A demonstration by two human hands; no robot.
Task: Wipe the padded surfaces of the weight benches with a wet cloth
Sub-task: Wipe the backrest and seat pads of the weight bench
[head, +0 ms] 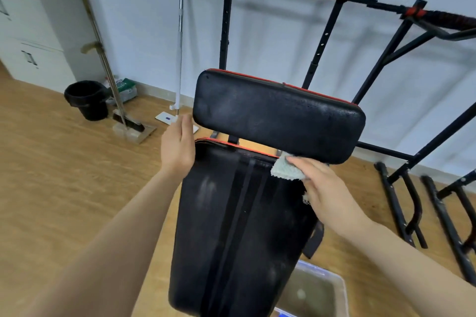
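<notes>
A black padded weight bench fills the middle of the view. Its long lower pad (231, 226) runs toward me, and a shorter upper pad (278, 116) with red piping sits tilted above it. My right hand (327, 190) holds a pale green cloth (286, 170) pressed against the lower front edge of the upper pad, where the two pads meet. My left hand (177, 147) rests flat, fingers together, against the left top corner of the lower pad and holds nothing. Both pads show dull smears.
A clear plastic tub of murky water (314, 291) stands on the wood floor at the bench's right. A black metal rack (334, 33) stands behind the bench. A black bucket (87, 100), a broom with dustpan (128, 123) and a flat mop (179, 59) stand by the wall at left.
</notes>
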